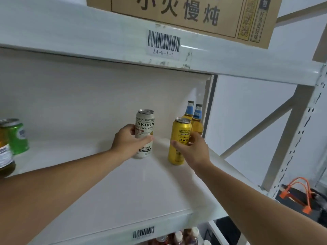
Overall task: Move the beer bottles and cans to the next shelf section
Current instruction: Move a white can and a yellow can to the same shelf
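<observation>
While gripped: white can (pixel 144 133), yellow can (pixel 179 142).

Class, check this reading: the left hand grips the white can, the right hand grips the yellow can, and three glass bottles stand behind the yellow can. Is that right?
One detail is wrong: the head view shows two glass bottles behind the yellow can, not three. The rest holds: the left hand grips the white can, and the right hand grips the yellow can.
</observation>
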A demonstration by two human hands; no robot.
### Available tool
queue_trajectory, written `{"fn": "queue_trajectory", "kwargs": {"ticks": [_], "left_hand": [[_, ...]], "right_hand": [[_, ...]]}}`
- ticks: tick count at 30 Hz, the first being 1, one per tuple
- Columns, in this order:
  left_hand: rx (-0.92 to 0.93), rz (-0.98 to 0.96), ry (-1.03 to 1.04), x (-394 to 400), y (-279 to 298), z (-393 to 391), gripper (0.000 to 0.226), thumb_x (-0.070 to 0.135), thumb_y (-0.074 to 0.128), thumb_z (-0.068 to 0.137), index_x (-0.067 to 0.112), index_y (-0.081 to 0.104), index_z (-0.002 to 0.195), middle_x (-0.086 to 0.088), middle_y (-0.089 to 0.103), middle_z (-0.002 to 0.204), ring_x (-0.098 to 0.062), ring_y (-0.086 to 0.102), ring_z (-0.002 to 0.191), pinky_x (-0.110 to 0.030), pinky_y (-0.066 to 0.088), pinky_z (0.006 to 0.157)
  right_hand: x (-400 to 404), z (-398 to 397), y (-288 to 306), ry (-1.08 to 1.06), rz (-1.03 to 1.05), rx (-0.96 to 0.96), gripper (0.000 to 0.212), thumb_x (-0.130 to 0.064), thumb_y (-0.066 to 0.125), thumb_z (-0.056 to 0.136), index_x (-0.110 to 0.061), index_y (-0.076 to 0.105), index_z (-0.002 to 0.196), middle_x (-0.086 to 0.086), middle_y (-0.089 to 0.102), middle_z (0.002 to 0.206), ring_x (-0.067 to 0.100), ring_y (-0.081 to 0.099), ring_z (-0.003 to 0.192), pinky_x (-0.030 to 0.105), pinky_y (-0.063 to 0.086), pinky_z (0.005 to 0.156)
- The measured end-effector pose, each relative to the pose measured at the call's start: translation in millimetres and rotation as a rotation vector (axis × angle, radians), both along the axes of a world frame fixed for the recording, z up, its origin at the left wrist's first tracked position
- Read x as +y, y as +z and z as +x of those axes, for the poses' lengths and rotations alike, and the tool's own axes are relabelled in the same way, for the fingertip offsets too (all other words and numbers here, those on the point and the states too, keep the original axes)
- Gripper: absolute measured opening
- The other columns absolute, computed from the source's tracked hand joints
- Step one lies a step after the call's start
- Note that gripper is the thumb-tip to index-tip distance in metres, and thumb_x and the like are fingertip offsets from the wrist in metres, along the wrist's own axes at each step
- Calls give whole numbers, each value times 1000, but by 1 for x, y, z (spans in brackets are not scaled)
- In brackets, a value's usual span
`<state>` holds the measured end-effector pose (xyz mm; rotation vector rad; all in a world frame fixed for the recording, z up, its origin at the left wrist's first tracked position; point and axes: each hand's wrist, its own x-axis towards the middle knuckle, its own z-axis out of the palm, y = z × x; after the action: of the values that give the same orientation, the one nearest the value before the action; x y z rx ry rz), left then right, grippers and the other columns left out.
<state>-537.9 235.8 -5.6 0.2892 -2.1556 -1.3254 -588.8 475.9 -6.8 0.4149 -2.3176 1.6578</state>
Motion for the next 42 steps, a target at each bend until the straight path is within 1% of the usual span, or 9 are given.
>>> {"fn": "queue_trajectory", "kwargs": {"ticks": [4, 7, 12, 15, 19, 25, 37, 39, 42], "left_hand": [[-19, 7, 0, -11, -10, -26, 50, 52, 96, 71, 27, 75, 109, 13, 78, 108, -5, 72, 105, -29, 56, 90], [-27, -1, -7, -15, -16, -45, 51, 51, 96, 73, 27, 73, 112, 13, 78, 110, -6, 72, 105, -28, 55, 87], [-27, -13, -21, -16, -22, -72, 72, 65, 92, 64, 31, 70, 123, 13, 77, 118, -6, 75, 105, -32, 60, 91], [-32, -18, 24, -14, -23, -87, 70, 55, 94, 73, 27, 65, 130, 11, 74, 123, -8, 73, 104, -32, 59, 90], [-32, 0, 49, -11, -26, -100, 68, 49, 94, 79, 26, 61, 134, 9, 72, 125, -13, 73, 107, -32, 57, 90], [-36, -6, 42, -14, -25, -108, 70, 49, 92, 81, 24, 59, 138, 8, 71, 128, -16, 72, 112, -36, 57, 97], [-26, -23, 54, -15, -25, -109, 67, 45, 91, 84, 22, 60, 139, 7, 71, 127, -16, 72, 109, -31, 55, 92], [-32, -20, 37, -17, -25, -107, 68, 46, 91, 84, 23, 60, 139, 7, 71, 128, -15, 72, 110, -31, 55, 93], [-49, -33, 16, -17, -23, -104, 71, 49, 90, 85, 22, 58, 142, 6, 70, 133, -17, 71, 114, -37, 56, 100]], "right_hand": [[-20, -25, -2, -7, -4, 7, 54, -43, 91, 81, -27, 66, 126, -11, 76, 108, 4, 70, 96, 30, 61, 82], [-32, -44, -4, -1, 42, 30, 54, -45, 90, 83, -27, 64, 126, -13, 74, 106, 1, 67, 94, 30, 58, 81], [-52, -78, -9, 28, 39, 28, 58, -45, 89, 84, -24, 60, 131, -7, 73, 113, 15, 71, 103, 38, 62, 89], [-64, -99, -10, 24, 30, 18, 60, -44, 88, 85, -23, 58, 132, -4, 71, 117, 20, 70, 107, 46, 61, 95], [-80, -118, -10, 11, 63, 27, 65, -43, 84, 88, -18, 55, 140, 0, 70, 124, 24, 68, 115, 44, 58, 100], [-87, -129, -16, 24, 42, 41, 62, -44, 83, 89, -20, 54, 138, -2, 68, 121, 22, 67, 112, 46, 59, 99], [-82, -125, -14, 66, 75, 25, 70, -49, 82, 90, -21, 51, 146, -9, 61, 119, 21, 65, 116, 46, 60, 99], [-80, -124, -12, 84, 88, 18, 72, -49, 81, 91, -22, 49, 150, -6, 64, 124, 23, 66, 120, 46, 59, 100], [-76, -119, -10, 111, 109, -7, 77, -49, 77, 95, -21, 43, 159, 0, 65, 143, 25, 65, 129, 43, 58, 101]]}}
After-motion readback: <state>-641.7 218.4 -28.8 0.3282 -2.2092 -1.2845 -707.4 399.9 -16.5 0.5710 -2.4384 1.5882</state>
